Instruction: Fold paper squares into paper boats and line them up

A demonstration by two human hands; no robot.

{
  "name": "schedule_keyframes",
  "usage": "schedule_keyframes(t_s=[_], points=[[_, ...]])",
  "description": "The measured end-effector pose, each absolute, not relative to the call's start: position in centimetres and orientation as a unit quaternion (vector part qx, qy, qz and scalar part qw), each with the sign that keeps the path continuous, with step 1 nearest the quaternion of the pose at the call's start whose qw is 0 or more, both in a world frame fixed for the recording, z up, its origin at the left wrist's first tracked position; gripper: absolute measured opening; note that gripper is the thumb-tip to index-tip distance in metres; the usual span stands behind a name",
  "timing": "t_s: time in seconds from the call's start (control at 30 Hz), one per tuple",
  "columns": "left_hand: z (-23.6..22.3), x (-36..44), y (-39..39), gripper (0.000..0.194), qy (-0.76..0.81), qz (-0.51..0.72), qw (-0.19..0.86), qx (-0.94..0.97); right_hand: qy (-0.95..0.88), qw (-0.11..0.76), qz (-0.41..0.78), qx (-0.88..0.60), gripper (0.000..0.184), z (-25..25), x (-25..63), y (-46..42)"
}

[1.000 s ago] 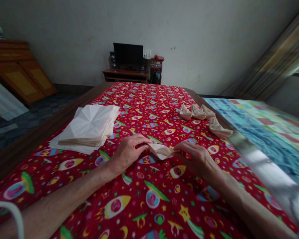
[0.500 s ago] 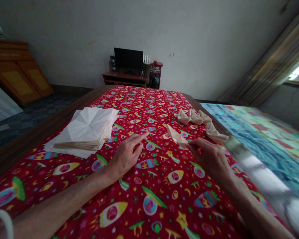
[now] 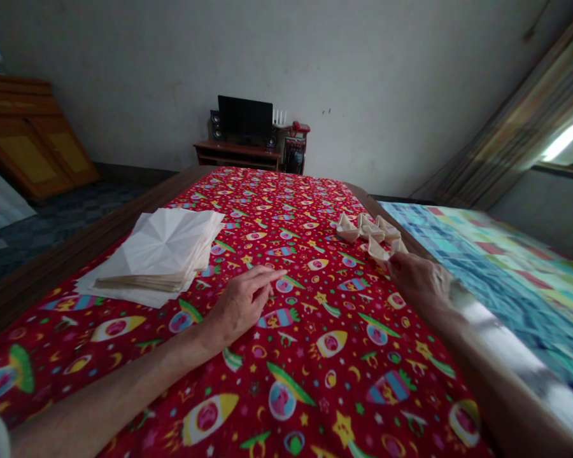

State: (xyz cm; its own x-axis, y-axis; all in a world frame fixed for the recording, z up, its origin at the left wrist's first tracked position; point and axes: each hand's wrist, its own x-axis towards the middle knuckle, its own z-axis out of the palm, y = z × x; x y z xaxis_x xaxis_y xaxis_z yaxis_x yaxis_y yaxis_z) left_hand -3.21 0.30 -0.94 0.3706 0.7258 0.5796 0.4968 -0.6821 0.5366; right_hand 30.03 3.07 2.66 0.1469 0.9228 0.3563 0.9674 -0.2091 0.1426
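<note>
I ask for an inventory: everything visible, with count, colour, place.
table: one, brown, centre
tablecloth: one, red, on table
paper stack: one, whitish, tablecloth's left
folded papers: five, beige, right; one held, one partly hidden
desk: one, brown, beyond table
monitor: one, black, on desk
speakers: two, black, flanking monitor
telephone: one, red, monitor's right
cabinet: one, brown, left
bedding: one, multicoloured, right
curtain: one, brownish, far right
window: one, bright, right edge
left hand: one, over tablecloth
right hand: one, holding a folded paper
</note>
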Motion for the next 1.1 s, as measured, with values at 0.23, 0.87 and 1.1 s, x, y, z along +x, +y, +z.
schedule_keyframes(t_s=[0.23,0.87,1.1], points=[[-1.2,-3.2,0.4,0.036,0.364,0.417,0.136,0.822,-0.619,0.027,-0.179,-0.764,0.030,2.3,29.9,3.1],[-1.1,-3.2,0.2,0.036,0.359,0.413,0.142,0.825,-0.638,0.097,-0.235,-0.727,0.035,2.5,29.5,1.5],[-1.2,-3.2,0.3,0.036,0.357,0.417,0.140,0.824,-0.637,0.131,-0.278,-0.707,0.033,3.0,29.5,1.0]])
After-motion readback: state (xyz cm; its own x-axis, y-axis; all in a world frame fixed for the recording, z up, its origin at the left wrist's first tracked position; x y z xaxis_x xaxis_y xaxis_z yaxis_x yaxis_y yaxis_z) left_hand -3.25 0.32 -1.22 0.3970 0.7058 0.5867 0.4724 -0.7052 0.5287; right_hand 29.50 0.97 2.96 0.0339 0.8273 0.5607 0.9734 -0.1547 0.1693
